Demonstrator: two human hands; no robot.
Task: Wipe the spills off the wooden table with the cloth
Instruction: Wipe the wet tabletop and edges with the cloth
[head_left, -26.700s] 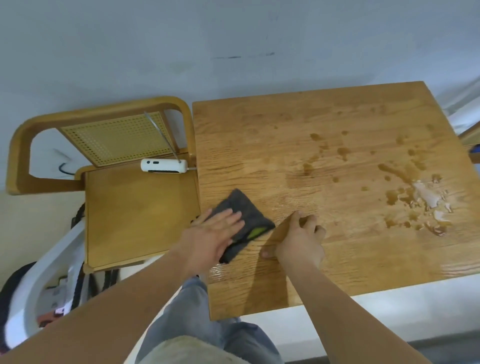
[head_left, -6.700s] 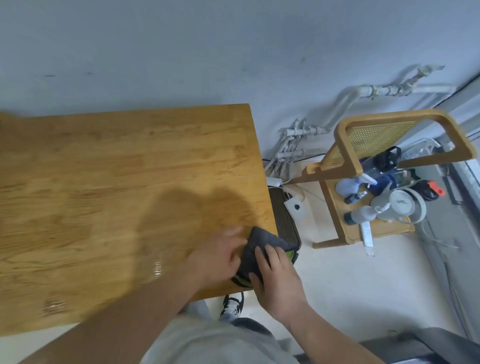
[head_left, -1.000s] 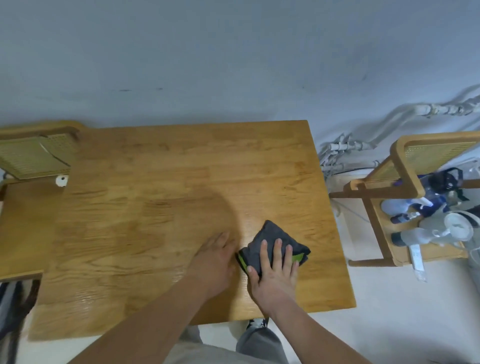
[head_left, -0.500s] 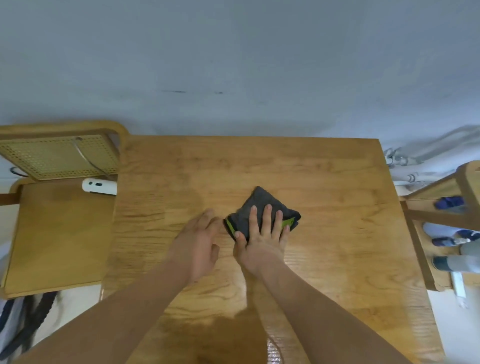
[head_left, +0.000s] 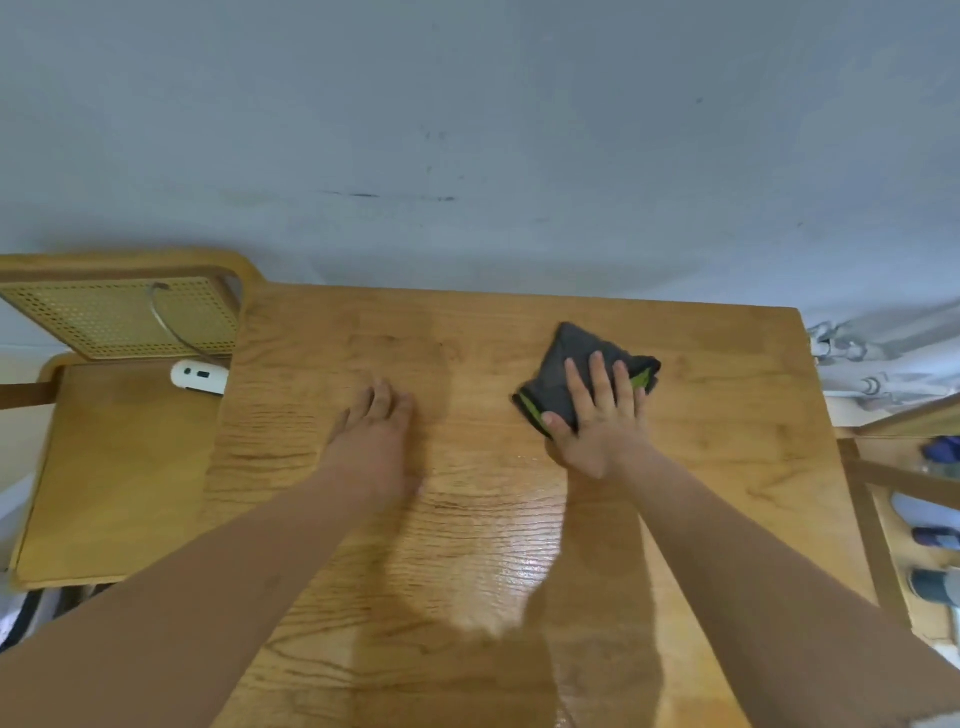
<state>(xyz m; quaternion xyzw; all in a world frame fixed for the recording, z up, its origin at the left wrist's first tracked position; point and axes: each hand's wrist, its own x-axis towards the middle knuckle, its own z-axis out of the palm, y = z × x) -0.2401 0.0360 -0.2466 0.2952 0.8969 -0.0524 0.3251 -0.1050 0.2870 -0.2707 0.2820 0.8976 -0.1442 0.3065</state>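
Note:
The wooden table (head_left: 727, 467) fills the middle of the view, with a wet glossy sheen (head_left: 498, 571) on its near half and no drops or puddles visible. A folded dark grey cloth with green trim (head_left: 566, 358) lies on the far right part of the top. My right hand (head_left: 597, 421) presses flat on the cloth, fingers spread, covering its near half. My left hand (head_left: 379, 436) rests palm down on the bare wood to the left, holding nothing, well apart from the cloth.
A wooden chair with a cane back (head_left: 119, 322) stands at the table's left edge, a white device with a cable (head_left: 200, 375) on its seat. At the right, a wooden rack (head_left: 883, 519) holds bottles. A grey wall runs behind the table.
My right hand has pushed the cloth away and to the right across the table. My left hand has stayed flat on the wood, so the two hands are now farther apart.

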